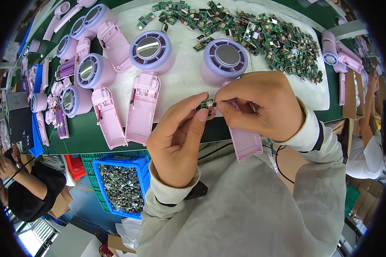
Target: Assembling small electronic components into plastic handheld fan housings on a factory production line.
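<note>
A small green circuit board [206, 103] is pinched between the thumb and forefinger of my left hand [176, 139]. My right hand [261, 105] is closed in a pinch at the board's right edge, with thumb and fingertips touching it. Under my right hand lies a pink handheld fan, its round lilac-rimmed head [226, 60] pointing away from me. Its open handle shell [245, 143] reaches past the table's near edge, partly hidden by my hand. Left of it rests another such fan, with a round head [151, 50] and an open handle [143, 107].
A heap of green circuit boards [283, 47] covers the far right of the white sheet [188, 81]. More pink fans [88, 70] lie to the left on the green table [83, 132]. Below the edge stands a blue crate [146, 171] of small parts. Other people work at both sides.
</note>
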{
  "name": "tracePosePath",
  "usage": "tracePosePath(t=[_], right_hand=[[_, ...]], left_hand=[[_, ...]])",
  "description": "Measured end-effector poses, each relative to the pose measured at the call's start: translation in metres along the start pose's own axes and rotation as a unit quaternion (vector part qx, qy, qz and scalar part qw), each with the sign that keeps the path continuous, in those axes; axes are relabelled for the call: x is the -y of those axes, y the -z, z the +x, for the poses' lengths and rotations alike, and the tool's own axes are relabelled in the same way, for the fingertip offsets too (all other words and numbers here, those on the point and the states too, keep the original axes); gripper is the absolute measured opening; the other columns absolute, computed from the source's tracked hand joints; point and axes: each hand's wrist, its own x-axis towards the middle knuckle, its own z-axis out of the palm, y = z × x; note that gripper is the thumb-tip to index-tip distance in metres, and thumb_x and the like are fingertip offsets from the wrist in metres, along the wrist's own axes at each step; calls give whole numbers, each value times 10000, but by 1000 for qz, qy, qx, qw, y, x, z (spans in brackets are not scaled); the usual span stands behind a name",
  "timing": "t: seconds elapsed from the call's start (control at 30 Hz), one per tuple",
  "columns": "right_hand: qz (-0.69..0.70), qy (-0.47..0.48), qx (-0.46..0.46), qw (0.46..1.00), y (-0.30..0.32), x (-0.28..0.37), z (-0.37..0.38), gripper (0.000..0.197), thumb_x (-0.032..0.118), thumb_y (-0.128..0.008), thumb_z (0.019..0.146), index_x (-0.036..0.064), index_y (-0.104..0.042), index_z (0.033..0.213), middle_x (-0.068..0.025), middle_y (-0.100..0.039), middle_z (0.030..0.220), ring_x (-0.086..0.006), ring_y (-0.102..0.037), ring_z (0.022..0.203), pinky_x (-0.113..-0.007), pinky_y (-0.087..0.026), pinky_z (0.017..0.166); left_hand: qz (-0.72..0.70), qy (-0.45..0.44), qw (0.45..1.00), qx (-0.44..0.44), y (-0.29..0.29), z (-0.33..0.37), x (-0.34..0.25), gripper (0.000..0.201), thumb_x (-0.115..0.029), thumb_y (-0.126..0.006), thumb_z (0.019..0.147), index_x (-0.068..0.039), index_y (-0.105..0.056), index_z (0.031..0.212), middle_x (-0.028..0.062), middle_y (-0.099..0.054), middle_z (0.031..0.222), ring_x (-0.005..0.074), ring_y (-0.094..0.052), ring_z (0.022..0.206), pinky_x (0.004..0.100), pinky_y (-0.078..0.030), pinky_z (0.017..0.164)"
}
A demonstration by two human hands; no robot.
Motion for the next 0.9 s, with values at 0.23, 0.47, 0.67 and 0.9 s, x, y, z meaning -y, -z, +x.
tracePosePath(t=[0.23, 0.47, 0.67, 0.9], right_hand=[[18, 11, 4, 1000, 3, -2, 0, 87, 23, -730, 803, 46, -715, 886, -47, -618, 668, -166, -535, 489, -311, -394, 473], [21, 12, 20, 1000, 6, -4, -2, 105, 50, -755, 791, 63, -721, 890, -39, -608, 662, -168, -539, 499, -311, -404, 480], [58, -45, 12, 997, 15, -1, -3, 130, 57, -830, 794, 69, -772, 910, -15, -648, 664, -98, -485, 469, -273, -353, 465], [119, -107, 54, 986, 17, -8, -7, 132, 70, -846, 809, 64, -780, 923, -13, -681, 711, -73, -453, 463, -252, -338, 466]], left_hand=[[-67, 64, 995, -40, -8, 0, -8, 319, 63, -635, 971, 51, -654, 1289, 180, -700, 1192, 207, -700, 1057, 315, -573, 933], [-57, 10, 998, 32, 1, 1, 5, 299, 71, -611, 980, 41, -661, 1273, 205, -684, 1236, 250, -704, 1064, 344, -597, 919], [-124, 31, 989, 68, 10, 4, 5, 303, 83, -597, 980, 21, -659, 1271, 215, -660, 1247, 288, -711, 1039, 370, -628, 867], [-140, 23, 981, 134, 16, 6, 12, 295, 88, -599, 977, 21, -655, 1259, 207, -652, 1203, 280, -720, 990, 366, -633, 848]])
